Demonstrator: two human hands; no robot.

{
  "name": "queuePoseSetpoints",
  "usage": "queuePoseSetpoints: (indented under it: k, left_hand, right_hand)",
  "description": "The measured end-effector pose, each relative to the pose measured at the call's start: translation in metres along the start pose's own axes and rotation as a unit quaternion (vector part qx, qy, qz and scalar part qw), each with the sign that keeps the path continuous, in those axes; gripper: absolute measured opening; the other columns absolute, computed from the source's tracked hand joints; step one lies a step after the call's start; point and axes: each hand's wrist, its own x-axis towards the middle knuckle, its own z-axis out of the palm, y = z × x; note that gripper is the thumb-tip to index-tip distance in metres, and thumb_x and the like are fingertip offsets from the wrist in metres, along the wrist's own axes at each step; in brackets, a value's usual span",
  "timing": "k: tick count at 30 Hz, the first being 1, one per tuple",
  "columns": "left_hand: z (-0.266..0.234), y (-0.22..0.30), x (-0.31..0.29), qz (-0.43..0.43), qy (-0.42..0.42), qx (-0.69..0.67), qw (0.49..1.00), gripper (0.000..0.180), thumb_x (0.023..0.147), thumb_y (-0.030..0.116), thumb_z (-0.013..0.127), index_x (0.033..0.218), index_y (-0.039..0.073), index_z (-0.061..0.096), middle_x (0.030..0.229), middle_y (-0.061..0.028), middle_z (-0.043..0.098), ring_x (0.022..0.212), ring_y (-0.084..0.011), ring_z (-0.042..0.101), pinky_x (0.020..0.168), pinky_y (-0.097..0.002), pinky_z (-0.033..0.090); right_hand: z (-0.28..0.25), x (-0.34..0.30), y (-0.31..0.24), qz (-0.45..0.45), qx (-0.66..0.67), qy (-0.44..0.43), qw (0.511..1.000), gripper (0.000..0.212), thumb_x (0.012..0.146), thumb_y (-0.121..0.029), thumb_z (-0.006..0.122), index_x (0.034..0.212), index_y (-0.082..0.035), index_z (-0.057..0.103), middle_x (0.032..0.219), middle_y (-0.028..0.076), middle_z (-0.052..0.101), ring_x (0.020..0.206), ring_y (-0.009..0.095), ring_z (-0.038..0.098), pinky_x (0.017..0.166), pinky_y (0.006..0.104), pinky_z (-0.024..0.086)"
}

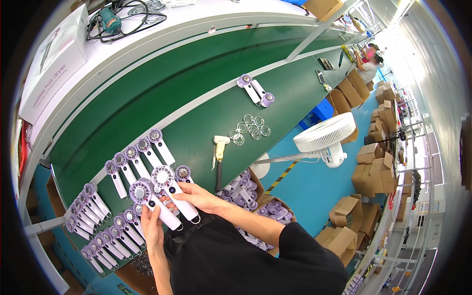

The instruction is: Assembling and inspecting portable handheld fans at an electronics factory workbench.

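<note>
In my left hand [153, 223] is a white and purple handheld fan [167, 215], its round head pointing up and left. My right hand [199, 197] has its fingers closed round a second handheld fan [186, 207], side by side with the first. The two fans are close together in front of my body; whether they touch I cannot tell. Just beyond them, more handheld fans [132, 162] lie in a row on the green workbench [196, 113]. Another fan head [183, 172] shows behind my right hand.
Rows of fans [102, 250] fill the bench's left end. A mallet-like tool [220, 152], several clear rings [250, 127] and two fans [255, 90] lie to the right. Boxes of fan parts [241, 191] and a white floor fan [324, 135] stand beside the bench. People [368, 66] work far off.
</note>
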Motion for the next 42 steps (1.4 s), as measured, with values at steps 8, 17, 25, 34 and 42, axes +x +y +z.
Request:
queuePoseSetpoints:
  k: [8,17,25,34,42]
  left_hand:
    - [0.009,0.006,0.032,-0.041,-0.010,0.054,0.998,0.046,0.094,0.011,0.058,0.135,0.002,0.041,0.112,-0.0070,0.064,0.096,-0.0135,0.062,0.085,-0.0288,0.050]
    - [0.049,-0.005,0.143,-0.057,-0.096,0.111,0.988,0.055,0.087,0.012,0.068,0.133,0.001,0.041,0.119,-0.0101,0.059,0.109,-0.0172,0.057,0.093,-0.0313,0.046]
    - [0.068,-0.069,0.235,-0.123,-0.059,0.151,0.979,0.055,0.084,0.017,0.071,0.126,0.000,0.041,0.114,-0.0160,0.062,0.102,-0.0214,0.062,0.085,-0.0339,0.050]
    - [0.065,-0.104,0.265,-0.188,0.095,0.179,0.961,0.058,0.083,0.022,0.072,0.131,0.006,0.043,0.107,-0.0112,0.060,0.097,-0.0196,0.058,0.084,-0.0332,0.047]
    - [0.074,-0.144,0.277,0.039,0.178,0.409,0.894,0.065,0.077,0.026,0.070,0.123,-0.009,0.040,0.115,-0.0278,0.053,0.111,-0.0413,0.051,0.099,-0.0449,0.040]
  right_hand:
    - [-0.011,0.009,-0.015,-0.011,-0.005,0.051,0.999,0.037,0.097,-0.010,0.050,0.133,0.000,0.042,0.124,0.015,0.060,0.100,0.018,0.063,0.087,0.0317,0.053]
    - [-0.073,0.049,-0.054,-0.058,-0.154,0.313,0.935,0.030,0.084,-0.009,0.071,0.108,-0.005,0.054,0.081,0.003,0.064,0.066,0.011,0.062,0.056,0.0252,0.050]
    - [-0.155,0.111,-0.048,-0.128,-0.365,0.437,0.812,0.036,0.077,-0.010,0.071,0.100,0.001,0.046,0.077,0.010,0.062,0.057,0.017,0.062,0.051,0.0307,0.050]
    - [-0.200,0.169,-0.012,-0.155,-0.525,0.458,0.700,0.050,0.070,-0.021,0.077,0.110,0.001,0.056,0.095,0.021,0.060,0.090,0.037,0.061,0.081,0.0437,0.049]
    - [-0.204,0.182,-0.007,-0.161,-0.581,0.427,0.674,0.054,0.071,-0.015,0.073,0.115,0.007,0.052,0.103,0.026,0.052,0.098,0.042,0.052,0.089,0.0467,0.044]
